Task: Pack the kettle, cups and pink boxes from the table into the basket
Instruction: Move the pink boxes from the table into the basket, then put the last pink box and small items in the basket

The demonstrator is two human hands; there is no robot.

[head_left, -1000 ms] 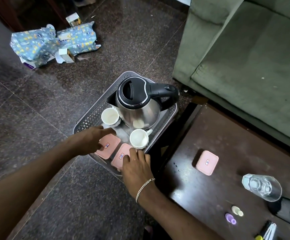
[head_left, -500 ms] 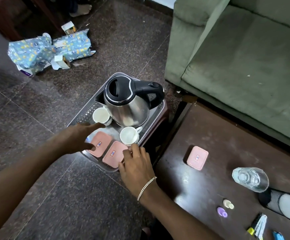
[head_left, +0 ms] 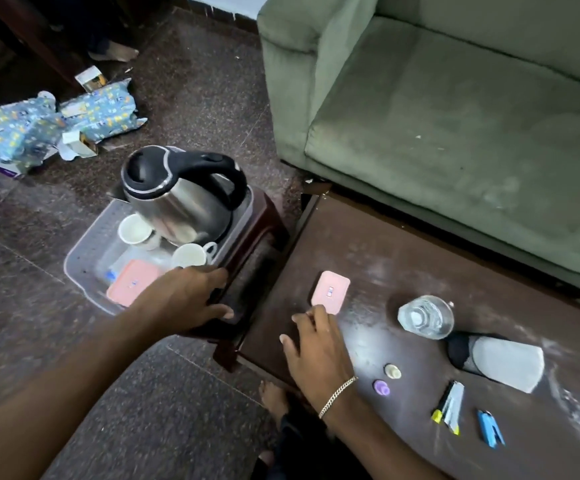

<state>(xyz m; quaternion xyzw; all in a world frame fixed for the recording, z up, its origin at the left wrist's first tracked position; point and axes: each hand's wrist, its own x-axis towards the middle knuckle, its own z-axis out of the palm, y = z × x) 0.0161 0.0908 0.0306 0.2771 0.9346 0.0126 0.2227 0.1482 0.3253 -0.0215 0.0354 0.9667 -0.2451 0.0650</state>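
- Right hand (head_left: 316, 344) on the table (head_left: 368, 258), palm down, fingers loosely spread and holding nothing, fingertips just touching the near edge of the last pink box (head_left: 330, 292).
- Left hand (head_left: 191, 296) open too, nothing in it, laid on the near right corner of the basket (head_left: 84, 258), which probably steadies it.
- Inside the basket already: kettle (head_left: 177, 199) at the far end, two cups (head_left: 134, 230) in front of it, one pink box (head_left: 132, 285) plainly seen near the front; a second one there cannot be confirmed, partly hidden by the left arm.
- Step in hand, as a judgement: picking up the last pink box.
- Better to pinch the box by its two long edges, thumb on one side and fingers on the other, then lift it flat.
- Free place seems to be beside the pink box in the basket; best to lower it flat there, clear of the near cup.
- Glass (head_left: 425, 317) near on the right; better to keep the wrist away from it.
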